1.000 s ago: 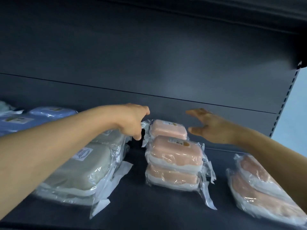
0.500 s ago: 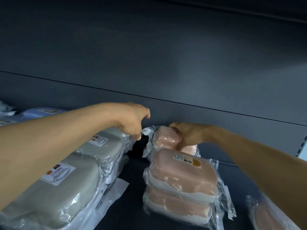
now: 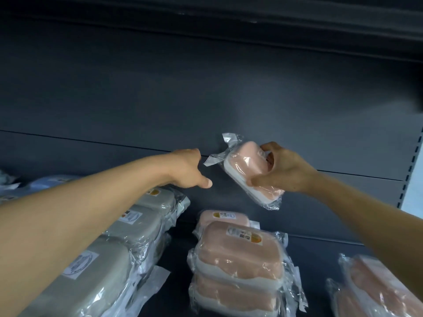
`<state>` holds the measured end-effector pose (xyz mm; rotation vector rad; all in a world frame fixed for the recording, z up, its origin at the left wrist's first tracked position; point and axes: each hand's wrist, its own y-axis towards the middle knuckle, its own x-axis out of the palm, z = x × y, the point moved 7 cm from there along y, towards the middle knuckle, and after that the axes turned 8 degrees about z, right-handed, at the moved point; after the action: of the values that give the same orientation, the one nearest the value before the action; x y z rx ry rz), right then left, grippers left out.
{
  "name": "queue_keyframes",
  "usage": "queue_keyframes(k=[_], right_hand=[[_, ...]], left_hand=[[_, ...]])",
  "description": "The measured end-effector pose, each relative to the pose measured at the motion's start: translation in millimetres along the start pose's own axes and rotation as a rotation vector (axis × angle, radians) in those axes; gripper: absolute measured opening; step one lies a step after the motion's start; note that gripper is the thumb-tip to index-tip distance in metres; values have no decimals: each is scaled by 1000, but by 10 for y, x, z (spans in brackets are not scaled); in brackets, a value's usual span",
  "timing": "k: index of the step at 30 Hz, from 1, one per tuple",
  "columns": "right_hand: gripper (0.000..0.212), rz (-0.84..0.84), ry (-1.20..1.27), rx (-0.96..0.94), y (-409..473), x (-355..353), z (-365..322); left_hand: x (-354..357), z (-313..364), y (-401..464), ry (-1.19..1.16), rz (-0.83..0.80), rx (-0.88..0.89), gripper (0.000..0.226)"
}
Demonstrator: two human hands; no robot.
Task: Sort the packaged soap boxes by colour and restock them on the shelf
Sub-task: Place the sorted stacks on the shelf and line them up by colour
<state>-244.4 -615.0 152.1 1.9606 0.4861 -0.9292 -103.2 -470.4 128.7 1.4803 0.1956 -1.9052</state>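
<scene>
My right hand (image 3: pixel 283 171) grips a pink soap box (image 3: pixel 242 168) in clear wrap and holds it tilted in the air, in front of the shelf's back panel. Below it a stack of pink boxes (image 3: pixel 238 255) lies on the shelf (image 3: pixel 178 291), with one more pink box (image 3: pixel 222 217) behind. My left hand (image 3: pixel 188 170) hovers just above the far end of a row of grey boxes (image 3: pixel 128 227). Its fingers are loosely curled and hold nothing. It stays a short gap left of the lifted box.
More pink boxes (image 3: pixel 375 287) lie at the lower right, partly under my right forearm. Pale blue boxes (image 3: pixel 45 183) lie at the far left behind my left arm. A slotted upright (image 3: pixel 412 170) bounds the shelf on the right. Another shelf overhangs from above.
My right hand took hold of the rear pink box and lifted it up and to the right off the stack. My left hand stayed near the grey boxes.
</scene>
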Motion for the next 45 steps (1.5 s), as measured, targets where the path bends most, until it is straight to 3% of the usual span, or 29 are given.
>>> queue_keyframes(k=[2, 5, 8, 12, 16, 21, 25, 29, 32, 34, 37, 40, 43, 45], right_hand=[[86, 17, -12, -1, -47, -75, -17], [88, 32, -28, 13, -121, -138, -5], [92, 52, -36, 28, -204, -165, -17], [96, 101, -47, 28, -315, -194, -125], [98, 140, -75, 52, -441, -198, -231], [92, 117, 6, 83, -576, -193, -264], [75, 22, 265, 117, -624, -219, -176], [77, -78, 548, 318, -562, -258, 21], [33, -228, 747, 361, -509, -231, 21], [26, -308, 876, 375, -479, -164, -5], [27, -319, 950, 405, -412, -50, 7], [18, -270, 908, 490, -372, 103, 132], [19, -209, 853, 626, -365, 258, 340], [19, -187, 857, 714, -343, 362, 437]], left_hand=[[-15, 37, 1, -207, -24, -62, 62], [17, 146, -42, -560, -110, -154, 31], [-5, 223, -3, -838, -49, -234, 8], [28, 372, 43, -1114, 14, -379, 17], [42, 451, 103, -1216, 107, -466, 16], [-80, 493, 262, -1197, 288, -369, 56], [-319, 585, 341, -1067, 369, -222, 18], [-513, 818, 350, -937, 272, 87, 26], [-551, 1059, 363, -790, 152, 284, 24], [-515, 1204, 400, -750, 85, 348, 23], [-419, 1361, 483, -671, 91, 374, 23], [-343, 1358, 597, -576, 212, 334, 22], [-272, 1193, 681, -322, 319, 295, 28], [-201, 1020, 698, -162, 283, 277, 32]])
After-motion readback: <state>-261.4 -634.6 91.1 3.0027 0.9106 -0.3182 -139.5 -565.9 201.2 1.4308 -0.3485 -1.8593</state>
